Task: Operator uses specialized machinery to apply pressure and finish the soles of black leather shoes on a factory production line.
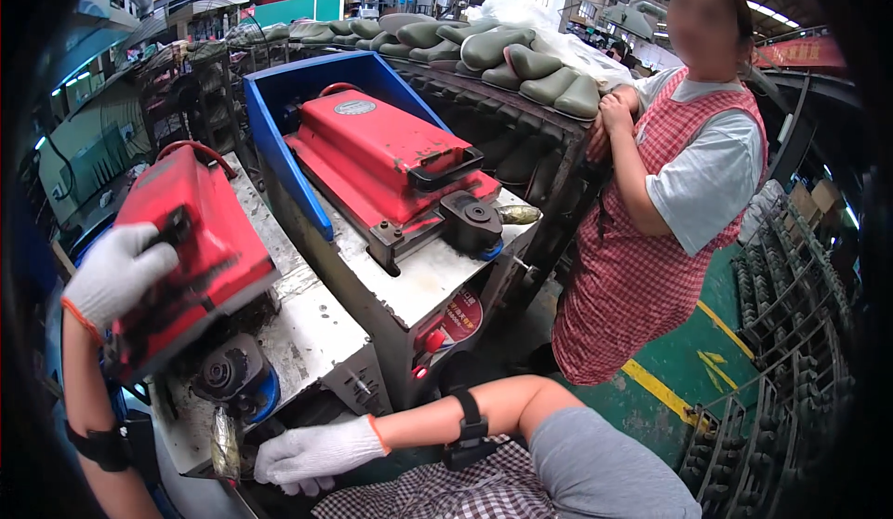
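The red cover is at nine o'clock in the view, over the white machine top, and it appears tilted. I judge it to be of metal, stiff and rather heavy, not fragile; its painted sides may be slippery for a glove, so the better place to take hold is the black handle. Its paint is worn, with many dark stains. The left hand, in a white glove, is at this handle, and its fingers seem closed around it. The right hand, at seven o'clock, is just beside a gold-coloured wrapped grip; its fingers are bent, but I cannot tell whether they hold something underneath. At eleven o'clock is a second red cover inside a blue guard. Farther, toward one o'clock, lie many green shoes. At two o'clock stands a co-worker.
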{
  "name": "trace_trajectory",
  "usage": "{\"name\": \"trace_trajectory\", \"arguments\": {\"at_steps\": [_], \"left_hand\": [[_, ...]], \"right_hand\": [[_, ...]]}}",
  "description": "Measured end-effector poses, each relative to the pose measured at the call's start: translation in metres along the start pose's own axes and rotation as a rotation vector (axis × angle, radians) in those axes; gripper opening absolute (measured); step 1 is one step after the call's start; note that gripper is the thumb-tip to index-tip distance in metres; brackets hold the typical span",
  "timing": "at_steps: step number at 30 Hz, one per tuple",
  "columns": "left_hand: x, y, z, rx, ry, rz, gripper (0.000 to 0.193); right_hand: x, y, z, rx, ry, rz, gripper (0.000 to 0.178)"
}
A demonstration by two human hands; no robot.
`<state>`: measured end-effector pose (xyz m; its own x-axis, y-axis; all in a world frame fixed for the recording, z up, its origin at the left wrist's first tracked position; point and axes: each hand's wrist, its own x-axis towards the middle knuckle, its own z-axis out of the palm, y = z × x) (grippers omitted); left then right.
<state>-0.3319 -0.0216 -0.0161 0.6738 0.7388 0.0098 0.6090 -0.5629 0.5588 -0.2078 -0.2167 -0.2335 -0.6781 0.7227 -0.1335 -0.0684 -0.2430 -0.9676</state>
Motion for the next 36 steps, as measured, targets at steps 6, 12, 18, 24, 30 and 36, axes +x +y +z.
{"name": "trace_trajectory", "arguments": {"at_steps": [6,12,18,24,30,36], "left_hand": [[-0.007,-0.02,0.05,-0.033,-0.208,-0.207,0.026],[-0.009,-0.026,0.062,0.129,-0.07,-0.179,0.033],[-0.009,-0.03,0.066,0.16,-0.057,-0.181,0.035],[-0.007,-0.029,0.069,0.152,-0.051,-0.187,0.035],[-0.005,-0.035,0.07,0.161,-0.03,-0.179,0.034],[-0.008,-0.039,0.071,0.194,0.001,-0.177,0.034]], "right_hand": [[0.054,0.038,0.021,0.458,-0.055,-0.078,0.044],[0.09,0.028,0.028,1.047,-0.3,-0.238,0.038],[0.074,0.032,0.023,1.094,-0.214,-0.174,0.03],[-0.011,0.009,-0.014,1.065,0.146,-0.159,0.039],[-0.094,0.001,-0.068,0.29,0.519,-0.282,0.057],[-0.197,-0.045,-0.129,-0.943,1.387,-0.653,0.028]]}}
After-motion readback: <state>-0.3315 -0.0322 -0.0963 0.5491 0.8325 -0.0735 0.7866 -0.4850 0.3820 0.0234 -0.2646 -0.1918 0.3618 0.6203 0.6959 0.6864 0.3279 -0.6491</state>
